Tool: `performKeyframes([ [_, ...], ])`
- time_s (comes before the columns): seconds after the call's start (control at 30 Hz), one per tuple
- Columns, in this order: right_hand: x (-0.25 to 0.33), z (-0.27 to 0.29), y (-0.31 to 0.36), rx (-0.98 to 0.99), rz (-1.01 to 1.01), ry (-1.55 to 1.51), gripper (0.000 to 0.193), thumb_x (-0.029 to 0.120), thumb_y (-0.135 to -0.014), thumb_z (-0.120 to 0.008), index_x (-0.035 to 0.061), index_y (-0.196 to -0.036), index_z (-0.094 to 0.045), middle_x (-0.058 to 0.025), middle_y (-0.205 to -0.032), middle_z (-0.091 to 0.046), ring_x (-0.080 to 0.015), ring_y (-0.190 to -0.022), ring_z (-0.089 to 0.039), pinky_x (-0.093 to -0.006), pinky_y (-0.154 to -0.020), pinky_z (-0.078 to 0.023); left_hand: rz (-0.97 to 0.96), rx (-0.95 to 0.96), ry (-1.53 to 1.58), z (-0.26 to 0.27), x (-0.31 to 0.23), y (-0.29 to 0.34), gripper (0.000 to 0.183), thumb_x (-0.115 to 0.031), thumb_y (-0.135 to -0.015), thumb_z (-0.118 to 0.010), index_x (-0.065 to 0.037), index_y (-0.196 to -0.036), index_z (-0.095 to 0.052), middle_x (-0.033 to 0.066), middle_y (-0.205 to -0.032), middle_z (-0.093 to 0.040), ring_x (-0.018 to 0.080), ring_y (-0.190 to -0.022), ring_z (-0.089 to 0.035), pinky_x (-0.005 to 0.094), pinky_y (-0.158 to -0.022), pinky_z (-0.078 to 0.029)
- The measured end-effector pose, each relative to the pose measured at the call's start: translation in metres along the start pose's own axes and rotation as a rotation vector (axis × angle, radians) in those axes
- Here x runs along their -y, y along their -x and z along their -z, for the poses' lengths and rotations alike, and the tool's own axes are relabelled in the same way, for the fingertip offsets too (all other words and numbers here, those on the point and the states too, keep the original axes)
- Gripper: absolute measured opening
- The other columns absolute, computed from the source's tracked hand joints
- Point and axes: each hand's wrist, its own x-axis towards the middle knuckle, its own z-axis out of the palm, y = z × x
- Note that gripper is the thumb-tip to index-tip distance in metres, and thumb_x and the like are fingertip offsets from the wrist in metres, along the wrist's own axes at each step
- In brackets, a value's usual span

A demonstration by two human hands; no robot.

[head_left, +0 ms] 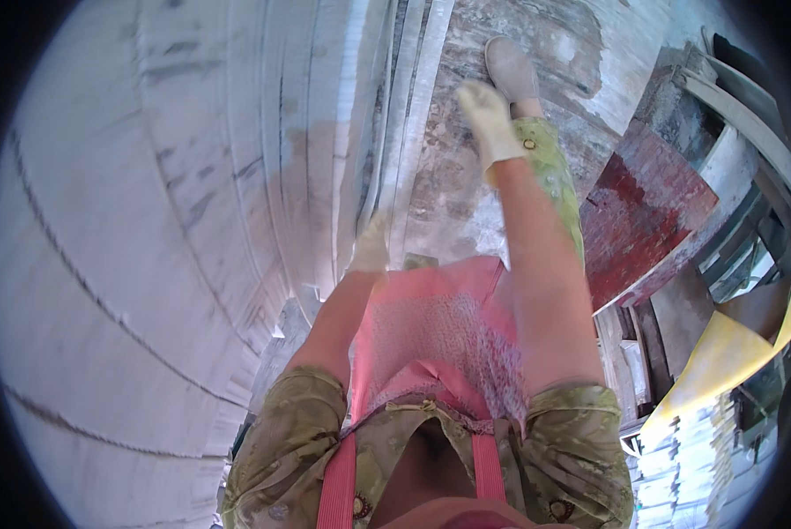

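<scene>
My right hand (486, 113), in a cream-coloured glove, is stretched out ahead beside my right leg. Its fingers look curled in, and nothing shows in them. Just past it is a greyish shoe (512, 70) on the foot of my right leg, below a green patterned trouser leg (549, 163). My left hand (372, 244), in a similar pale glove, hangs at the left edge of my pink apron (430, 309), near several long pale strips (408, 132). Motion smears its fingers, so I cannot make out their shape.
A worn, stained floor (453, 150) stretches ahead. Large whitish surfaces with dark seams (166, 220) fill the left side. On the right stand a red, scuffed panel (646, 207), curved pale pieces (748, 123) and a yellow sheet (721, 357) amid clutter.
</scene>
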Motion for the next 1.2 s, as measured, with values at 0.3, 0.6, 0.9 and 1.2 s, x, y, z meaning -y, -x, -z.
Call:
performKeyframes([
  [0.3,0.070,0.161,0.220,-0.385,-0.073,-0.007,0.043,0.034,-0.101,-0.055,0.0005,-0.126,-0.062,-0.0077,-0.098,-0.067,-0.0173,-0.088,-0.060,-0.0311,-0.089,-0.046,0.032,0.392,0.262,0.080,-0.005,0.164,0.031,-0.021,-0.089,-0.057,-0.003,-0.108,-0.075,0.0222,-0.124,-0.066,0.0347,-0.117,-0.066,0.0424,-0.096,-0.053],
  [0.6,-0.011,0.164,0.486,-0.624,-0.241,0.004,0.044,0.035,-0.107,-0.047,0.0018,-0.134,-0.059,-0.0036,-0.092,-0.065,-0.0115,-0.091,-0.059,-0.0317,-0.096,-0.043,0.134,0.070,0.354,0.091,-0.017,0.136,0.025,-0.014,-0.074,-0.074,-0.003,-0.096,-0.074,0.0193,-0.105,-0.073,0.0345,-0.111,-0.068,0.0428,-0.093,-0.056],
  [0.9,-0.091,0.181,0.592,-0.443,-0.439,0.452,0.048,0.033,-0.109,-0.044,-0.0055,-0.133,-0.057,-0.0115,-0.100,-0.071,-0.0190,-0.091,-0.065,-0.0335,-0.095,-0.048,-0.239,0.042,-0.177,0.044,-0.041,0.025,0.079,-0.022,-0.082,-0.073,-0.015,-0.153,-0.039,0.0128,-0.165,-0.027,0.0297,-0.152,-0.027,0.0444,-0.120,-0.027],
  [1.2,-0.123,0.196,0.617,-0.357,-0.696,0.197,0.046,0.032,-0.108,-0.047,-0.0024,-0.138,-0.055,-0.0146,-0.110,-0.072,-0.0226,-0.102,-0.068,-0.0332,-0.091,-0.050,-0.054,0.314,-0.440,0.035,-0.018,0.021,0.059,-0.029,-0.095,-0.060,-0.007,-0.148,-0.046,0.0168,-0.150,-0.050,0.0276,-0.148,-0.034,0.0442,-0.122,-0.022],
])
